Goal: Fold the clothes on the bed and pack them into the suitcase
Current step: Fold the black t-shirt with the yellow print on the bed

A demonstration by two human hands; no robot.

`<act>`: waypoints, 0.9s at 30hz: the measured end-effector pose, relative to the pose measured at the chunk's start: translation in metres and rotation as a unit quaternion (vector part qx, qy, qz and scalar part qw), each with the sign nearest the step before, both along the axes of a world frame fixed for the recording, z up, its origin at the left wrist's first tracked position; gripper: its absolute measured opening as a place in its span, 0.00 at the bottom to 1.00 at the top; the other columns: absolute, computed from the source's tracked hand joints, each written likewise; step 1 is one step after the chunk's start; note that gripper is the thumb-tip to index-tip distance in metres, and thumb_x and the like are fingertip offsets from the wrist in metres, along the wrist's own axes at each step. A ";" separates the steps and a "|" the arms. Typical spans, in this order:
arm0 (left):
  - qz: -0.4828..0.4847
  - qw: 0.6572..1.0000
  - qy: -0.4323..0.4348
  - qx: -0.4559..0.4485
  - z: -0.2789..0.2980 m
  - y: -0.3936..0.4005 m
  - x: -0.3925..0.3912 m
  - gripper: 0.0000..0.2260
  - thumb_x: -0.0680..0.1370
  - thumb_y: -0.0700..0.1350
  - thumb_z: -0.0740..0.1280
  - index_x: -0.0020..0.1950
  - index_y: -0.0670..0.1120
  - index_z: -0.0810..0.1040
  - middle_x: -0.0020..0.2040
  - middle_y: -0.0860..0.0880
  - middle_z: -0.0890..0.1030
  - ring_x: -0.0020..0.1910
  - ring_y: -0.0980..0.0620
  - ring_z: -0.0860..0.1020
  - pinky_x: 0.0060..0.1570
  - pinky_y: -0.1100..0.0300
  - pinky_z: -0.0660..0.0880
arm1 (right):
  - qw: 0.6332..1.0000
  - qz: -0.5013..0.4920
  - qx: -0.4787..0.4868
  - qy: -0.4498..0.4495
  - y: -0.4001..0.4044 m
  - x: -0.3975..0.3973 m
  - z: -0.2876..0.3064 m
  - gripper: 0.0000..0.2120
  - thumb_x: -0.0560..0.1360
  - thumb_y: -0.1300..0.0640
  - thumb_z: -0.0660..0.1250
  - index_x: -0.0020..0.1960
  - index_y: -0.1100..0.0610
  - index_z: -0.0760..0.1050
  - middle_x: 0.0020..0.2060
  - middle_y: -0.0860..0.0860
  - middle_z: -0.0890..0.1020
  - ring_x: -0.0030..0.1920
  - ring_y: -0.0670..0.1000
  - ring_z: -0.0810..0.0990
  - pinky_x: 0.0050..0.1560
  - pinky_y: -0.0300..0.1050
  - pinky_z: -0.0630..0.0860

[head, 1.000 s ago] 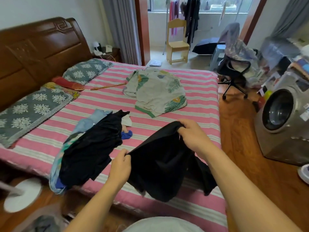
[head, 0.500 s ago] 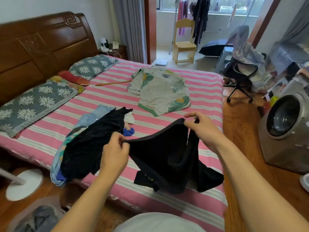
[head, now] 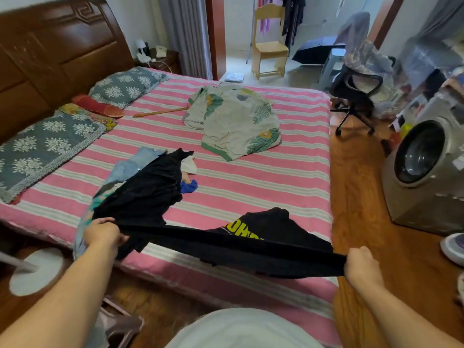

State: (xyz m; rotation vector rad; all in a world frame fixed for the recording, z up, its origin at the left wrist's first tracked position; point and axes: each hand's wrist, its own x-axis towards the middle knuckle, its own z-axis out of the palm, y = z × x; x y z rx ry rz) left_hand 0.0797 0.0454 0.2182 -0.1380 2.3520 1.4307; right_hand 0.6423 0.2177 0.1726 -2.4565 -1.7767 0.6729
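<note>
Black tee with yellow print stretched flat lower frame, left hand and right hand each clutching one end. Pink striped bed underneath, washer right.

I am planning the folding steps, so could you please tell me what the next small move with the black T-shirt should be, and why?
Probably lower the black T-shirt flat onto the striped bed. The left hand and right hand each grip an end of one edge, stretched taut above the near bed edge, while the rest, with its yellow print, lies bunched on the bed. Laid flat, it can be folded.
</note>
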 end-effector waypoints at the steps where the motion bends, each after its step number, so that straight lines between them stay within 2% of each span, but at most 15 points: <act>1: 0.000 1.000 0.008 -0.002 -0.003 0.000 0.007 0.17 0.77 0.28 0.55 0.43 0.48 0.76 0.55 0.37 0.78 0.42 0.39 0.76 0.15 0.58 0.73 | 0.995 -0.084 -0.002 0.052 0.000 0.007 -0.011 0.09 0.77 0.65 0.62 0.54 0.63 0.79 0.51 0.61 0.77 0.49 0.63 0.79 0.47 0.50 0.76; 3: -0.045 0.996 0.049 -0.054 -0.009 -0.006 0.017 0.16 0.77 0.28 0.58 0.51 0.44 0.80 0.57 0.34 0.80 0.46 0.36 0.79 0.28 0.53 0.80 | 0.953 -0.247 -0.038 0.168 0.000 0.021 -0.025 0.11 0.79 0.66 0.62 0.59 0.67 0.77 0.50 0.65 0.78 0.42 0.64 0.79 0.37 0.54 0.82; 5: -0.079 0.990 0.053 -0.105 -0.023 -0.020 0.026 0.15 0.77 0.28 0.59 0.56 0.41 0.81 0.56 0.34 0.81 0.53 0.34 0.80 0.47 0.48 0.76 | 0.839 -0.398 -0.066 0.366 -0.014 0.018 -0.028 0.12 0.81 0.70 0.57 0.62 0.65 0.73 0.54 0.67 0.76 0.43 0.66 0.78 0.30 0.51 0.82; 6: -0.092 0.988 0.030 -0.116 -0.033 -0.027 0.032 0.15 0.77 0.29 0.60 0.55 0.42 0.81 0.55 0.34 0.82 0.53 0.33 0.80 0.51 0.48 0.75 | 0.788 -0.432 -0.059 0.436 -0.024 0.015 -0.030 0.13 0.82 0.71 0.54 0.62 0.63 0.73 0.56 0.66 0.75 0.45 0.63 0.78 0.32 0.46 0.83; 7: -0.111 0.984 0.016 -0.139 -0.043 -0.037 0.039 0.14 0.76 0.30 0.60 0.53 0.43 0.81 0.54 0.34 0.82 0.52 0.33 0.80 0.51 0.48 0.77 | 0.767 -0.435 -0.048 0.470 -0.036 0.012 -0.033 0.14 0.83 0.70 0.53 0.60 0.60 0.74 0.54 0.63 0.76 0.44 0.60 0.78 0.31 0.41 0.82; 9: -0.115 0.980 -0.015 -0.160 -0.065 -0.057 0.056 0.13 0.77 0.30 0.60 0.51 0.43 0.81 0.50 0.34 0.82 0.44 0.35 0.79 0.38 0.51 0.82 | 0.796 -0.394 -0.072 0.454 -0.062 0.009 -0.043 0.18 0.83 0.71 0.51 0.59 0.56 0.76 0.49 0.59 0.78 0.41 0.56 0.77 0.26 0.39 0.79; 11: -0.075 0.980 -0.099 -0.157 -0.092 -0.084 0.067 0.13 0.79 0.28 0.57 0.50 0.40 0.79 0.46 0.35 0.80 0.37 0.39 0.76 0.26 0.56 0.77 | 0.832 -0.345 -0.138 0.412 -0.091 0.011 -0.065 0.18 0.82 0.72 0.53 0.57 0.57 0.79 0.51 0.59 0.80 0.44 0.57 0.80 0.31 0.41 0.81; 13: -0.052 0.969 -0.177 -0.163 -0.121 -0.112 0.070 0.11 0.79 0.29 0.58 0.56 0.36 0.78 0.49 0.34 0.80 0.38 0.41 0.77 0.37 0.53 0.78 | 0.871 -0.296 -0.199 0.337 -0.124 0.009 -0.076 0.17 0.80 0.72 0.57 0.54 0.60 0.82 0.50 0.59 0.82 0.46 0.57 0.81 0.40 0.46 0.80; 15: -0.067 0.955 -0.199 -0.210 -0.148 -0.135 0.060 0.12 0.78 0.30 0.62 0.61 0.32 0.76 0.47 0.36 0.81 0.42 0.40 0.79 0.51 0.44 0.79 | 0.891 -0.288 -0.218 0.275 -0.151 0.011 -0.086 0.12 0.78 0.74 0.62 0.55 0.67 0.82 0.42 0.58 0.81 0.42 0.58 0.79 0.43 0.48 0.76; 18: -0.063 0.941 -0.178 -0.280 -0.157 -0.144 0.050 0.13 0.79 0.41 0.63 0.56 0.32 0.76 0.44 0.35 0.80 0.43 0.36 0.80 0.54 0.36 0.80 | 0.857 -0.347 -0.244 0.292 -0.183 0.002 -0.092 0.09 0.76 0.68 0.67 0.55 0.66 0.82 0.44 0.59 0.83 0.48 0.60 0.81 0.50 0.53 0.79; 20: -0.072 0.943 -0.163 -0.280 -0.165 -0.136 0.036 0.20 0.75 0.52 0.65 0.54 0.36 0.78 0.48 0.36 0.81 0.47 0.35 0.81 0.55 0.38 0.80 | 0.783 -0.432 -0.211 0.395 -0.191 -0.012 -0.094 0.08 0.80 0.60 0.66 0.55 0.62 0.81 0.51 0.58 0.83 0.55 0.58 0.81 0.50 0.51 0.78; 22: -0.148 0.931 -0.144 -0.301 -0.142 -0.108 0.040 0.17 0.76 0.48 0.69 0.59 0.37 0.80 0.56 0.36 0.82 0.55 0.35 0.82 0.58 0.40 0.80 | 0.735 -0.508 -0.164 0.418 -0.185 -0.016 -0.105 0.06 0.81 0.62 0.64 0.53 0.60 0.79 0.52 0.57 0.81 0.55 0.57 0.80 0.51 0.53 0.78; 23: -0.179 0.925 -0.149 -0.299 -0.137 -0.098 0.035 0.15 0.77 0.41 0.69 0.62 0.37 0.79 0.58 0.37 0.82 0.57 0.35 0.81 0.57 0.42 0.80 | 0.725 -0.537 -0.165 0.397 -0.180 -0.016 -0.112 0.05 0.81 0.64 0.63 0.53 0.59 0.78 0.53 0.57 0.80 0.55 0.57 0.79 0.49 0.55 0.80; 25: -0.195 0.919 -0.155 -0.305 -0.128 -0.081 0.025 0.13 0.76 0.33 0.70 0.60 0.32 0.77 0.53 0.37 0.80 0.53 0.33 0.80 0.49 0.47 0.80 | 0.743 -0.544 -0.239 0.309 -0.175 -0.011 -0.123 0.06 0.81 0.66 0.63 0.55 0.59 0.75 0.57 0.60 0.77 0.57 0.61 0.77 0.32 0.54 0.82; 27: -0.176 0.915 -0.157 -0.326 -0.155 -0.078 -0.014 0.15 0.73 0.35 0.72 0.56 0.28 0.77 0.50 0.34 0.81 0.48 0.32 0.79 0.50 0.44 0.80 | 0.773 -0.488 -0.330 0.235 -0.178 -0.004 -0.130 0.07 0.80 0.68 0.63 0.58 0.64 0.73 0.57 0.64 0.77 0.57 0.65 0.77 0.22 0.50 0.77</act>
